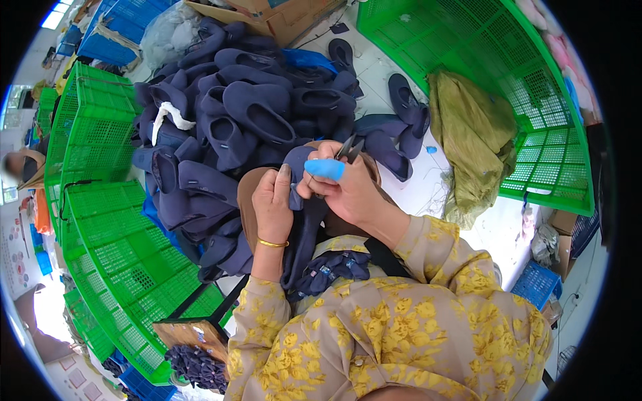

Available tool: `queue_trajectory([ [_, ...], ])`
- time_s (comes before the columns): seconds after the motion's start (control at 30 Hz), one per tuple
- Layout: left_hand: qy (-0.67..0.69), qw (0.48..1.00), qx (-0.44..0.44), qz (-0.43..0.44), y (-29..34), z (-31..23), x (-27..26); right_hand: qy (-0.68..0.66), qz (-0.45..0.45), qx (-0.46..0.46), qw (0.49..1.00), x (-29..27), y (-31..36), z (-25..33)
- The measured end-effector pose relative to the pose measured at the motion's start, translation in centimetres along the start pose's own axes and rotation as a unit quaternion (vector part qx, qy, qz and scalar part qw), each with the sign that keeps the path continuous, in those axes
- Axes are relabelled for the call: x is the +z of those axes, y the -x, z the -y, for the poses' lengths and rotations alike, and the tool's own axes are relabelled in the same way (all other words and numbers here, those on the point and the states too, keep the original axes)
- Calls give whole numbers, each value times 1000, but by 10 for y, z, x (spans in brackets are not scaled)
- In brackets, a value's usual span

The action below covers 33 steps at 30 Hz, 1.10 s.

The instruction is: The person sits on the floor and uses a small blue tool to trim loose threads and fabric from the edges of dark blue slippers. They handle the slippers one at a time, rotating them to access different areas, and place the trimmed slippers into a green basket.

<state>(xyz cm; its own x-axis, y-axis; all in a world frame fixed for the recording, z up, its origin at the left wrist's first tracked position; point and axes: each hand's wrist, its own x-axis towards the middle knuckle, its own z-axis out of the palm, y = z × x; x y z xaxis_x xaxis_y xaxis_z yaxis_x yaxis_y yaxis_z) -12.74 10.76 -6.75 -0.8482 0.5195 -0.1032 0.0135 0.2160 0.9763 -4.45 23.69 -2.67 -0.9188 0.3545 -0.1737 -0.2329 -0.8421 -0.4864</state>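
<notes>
- Pinching dark blue shoe upper [302, 220] with left hand [273, 204], fingers closed on its top edge.
- Gripping small snips [350, 148] in right hand [348, 190], just right of that upper.
- Lying beyond the upper: navy shoe pile [241, 113].

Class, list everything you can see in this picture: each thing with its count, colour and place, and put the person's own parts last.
Shoe uppers: a big pile, navy, on the table ahead.
Held upper: one, navy, between both hands.
Snips: one, dark, in the right hand.
Crates: several, green, left and upper right.
Cloth: one, olive, at right.
Cardboard box: one, brown, at top.
Left hand: one, gold bangle, pinching the upper.
Right hand: one, blue finger cover, holding snips.
</notes>
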Motion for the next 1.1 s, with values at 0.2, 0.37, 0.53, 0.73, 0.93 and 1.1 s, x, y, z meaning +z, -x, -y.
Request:
queue_trajectory([
  [0.2,-58,997,31,-41,-2,15,0,0,-114,83,990,1,9,4],
  [0.37,-90,994,46,-44,11,1,8,-14,-149,88,985,6,36,20],
  [0.53,-130,985,105,-48,16,2,12,65,-62,27,996,-4,41,20],
  [0.73,-137,982,118,-61,17,-13,9,541,-177,-24,822,-49,42,43],
  [0.93,-173,967,163,90,22,-45,-4,744,-163,-43,646,-81,63,57],
  [1.1,-175,971,164,21,21,-30,0,598,-61,18,799,-22,59,49],
])
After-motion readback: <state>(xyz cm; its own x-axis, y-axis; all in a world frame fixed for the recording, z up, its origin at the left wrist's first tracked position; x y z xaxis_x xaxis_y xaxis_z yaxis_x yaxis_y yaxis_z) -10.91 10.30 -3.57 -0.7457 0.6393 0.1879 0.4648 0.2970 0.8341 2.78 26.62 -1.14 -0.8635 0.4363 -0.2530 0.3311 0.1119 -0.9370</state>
